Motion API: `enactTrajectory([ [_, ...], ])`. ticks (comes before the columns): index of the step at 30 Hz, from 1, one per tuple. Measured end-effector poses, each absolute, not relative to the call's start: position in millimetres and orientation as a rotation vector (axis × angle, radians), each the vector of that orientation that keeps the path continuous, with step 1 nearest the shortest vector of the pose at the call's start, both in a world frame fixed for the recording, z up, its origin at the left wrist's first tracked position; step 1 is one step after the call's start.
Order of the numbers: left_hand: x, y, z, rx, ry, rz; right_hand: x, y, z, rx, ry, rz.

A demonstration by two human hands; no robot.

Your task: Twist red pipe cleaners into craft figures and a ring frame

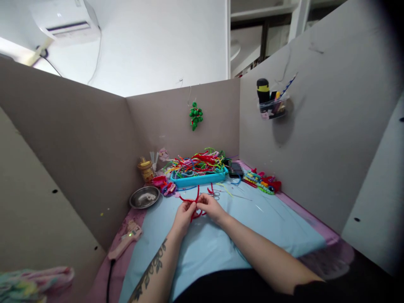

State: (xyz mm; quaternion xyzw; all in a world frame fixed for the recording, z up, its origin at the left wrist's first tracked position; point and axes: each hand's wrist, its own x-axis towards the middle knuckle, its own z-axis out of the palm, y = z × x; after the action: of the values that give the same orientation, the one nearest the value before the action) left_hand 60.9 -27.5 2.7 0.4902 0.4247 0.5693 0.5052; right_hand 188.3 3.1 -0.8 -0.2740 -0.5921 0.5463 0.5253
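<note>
Head view, both hands [183, 216] pinching red stems [198, 193]; wide blue cloth [268, 225], pink edging [333, 239] rightward, tray [198, 180] ahead

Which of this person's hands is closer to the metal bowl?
Left. The left hand is to the right of the metal bowl, slightly nearer the person; the right hand is farther right, beyond the left one.

White air conditioner [65, 17], clear holder [272, 110] on grey partition [322, 122], round metal bowl [139, 198]

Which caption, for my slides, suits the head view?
Left hand and right hand hold fuzzy red stems above blue cloth.
</note>
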Motion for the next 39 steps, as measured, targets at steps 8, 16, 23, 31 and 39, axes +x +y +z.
enactTrajectory([
  [8, 59.0, -23.9, 0.7, 1.281, 1.102, 1.349, 190.7, 6.8, -2.7, -0.603, -1.378, 1.374],
  [16, 62.8, -25.4, -0.3, 1.279, 1.031, 1.276, 196.0, 12.2, -4.2, -0.784, -1.454, 1.154],
  [23, 61.6, -26.7, 2.4, 1.278, 1.075, 1.320, 196.4, 8.0, -0.7, -0.781, -1.482, 1.136],
  [31, 58.9, -26.1, 2.9, 1.317, 1.151, 1.358, 195.3, 3.6, 2.5, -0.717, -1.442, 1.260],
  [39, 53.8, -25.4, 1.8, 1.329, 1.140, 1.306, 194.9, 8.0, -1.5, -0.737, -1.486, 1.250],
])
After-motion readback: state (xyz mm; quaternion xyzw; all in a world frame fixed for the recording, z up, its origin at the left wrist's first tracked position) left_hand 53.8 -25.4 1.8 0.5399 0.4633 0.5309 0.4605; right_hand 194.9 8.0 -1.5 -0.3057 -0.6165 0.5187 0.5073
